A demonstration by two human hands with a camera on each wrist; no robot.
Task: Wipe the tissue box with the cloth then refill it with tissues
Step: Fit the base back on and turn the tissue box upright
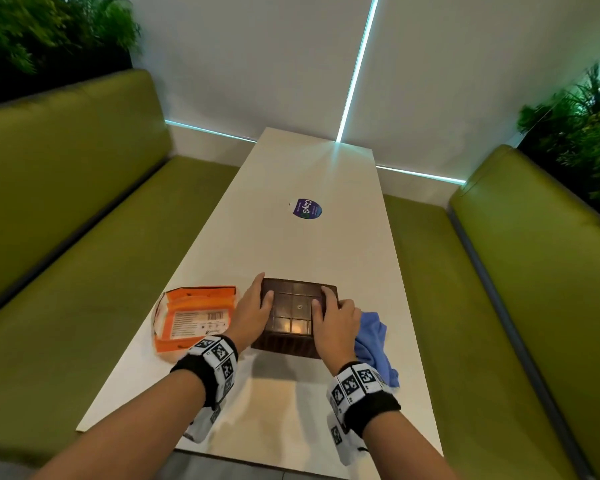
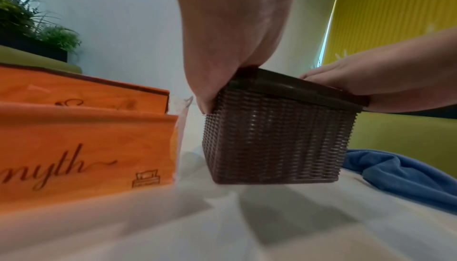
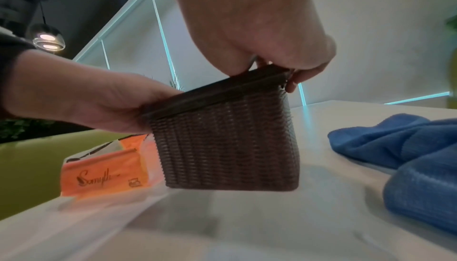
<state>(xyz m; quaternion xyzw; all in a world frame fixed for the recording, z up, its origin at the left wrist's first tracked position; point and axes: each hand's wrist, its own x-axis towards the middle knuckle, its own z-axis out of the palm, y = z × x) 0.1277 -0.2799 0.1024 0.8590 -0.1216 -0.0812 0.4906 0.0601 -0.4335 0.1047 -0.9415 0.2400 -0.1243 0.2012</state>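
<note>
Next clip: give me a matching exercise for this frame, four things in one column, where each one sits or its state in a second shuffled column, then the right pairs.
Things:
1. brown woven tissue box
2. blue cloth
3. orange tissue pack
4. round purple sticker

Place or state:
A. crumpled on the white table, right of the box
B. far down the table, beyond everything else
C. held at its lid by left hand and right hand
D. lying on the table, left of the box

Pairs: 1-C, 2-A, 3-D, 4-B
</note>
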